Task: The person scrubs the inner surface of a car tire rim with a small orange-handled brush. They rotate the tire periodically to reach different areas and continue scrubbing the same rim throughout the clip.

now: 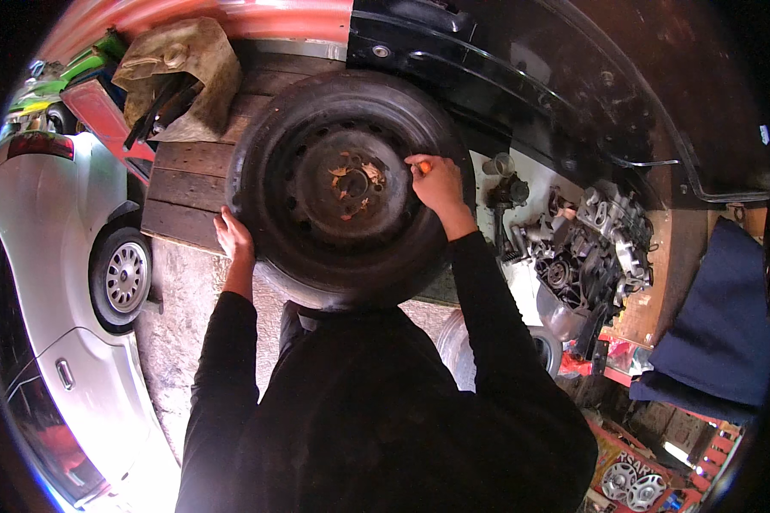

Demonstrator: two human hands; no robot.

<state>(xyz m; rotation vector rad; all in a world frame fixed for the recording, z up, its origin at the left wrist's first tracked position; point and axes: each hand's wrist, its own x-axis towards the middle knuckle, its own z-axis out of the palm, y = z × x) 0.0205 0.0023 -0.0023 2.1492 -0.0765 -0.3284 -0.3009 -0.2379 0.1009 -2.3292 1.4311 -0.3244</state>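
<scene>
The left hand [233, 235] lies flat, released, against the tyre [269, 128] of the wheel. The right hand [436, 181] is clenched on a small orange-tipped tool [423, 168] at the steel rim [351, 184]; the next move likely calls for steady bracing.

a black tyre on a dark steel wheel [351, 184] lies flat on a wooden pallet [188, 184]. the left hand [233, 235] rests on the tyre's left edge. the right hand [436, 181] grips a small orange-tipped thing [423, 168] at the rim. grey engine parts [595, 248] lie to the right, and a silver car [68, 282] stands on the left.
</scene>
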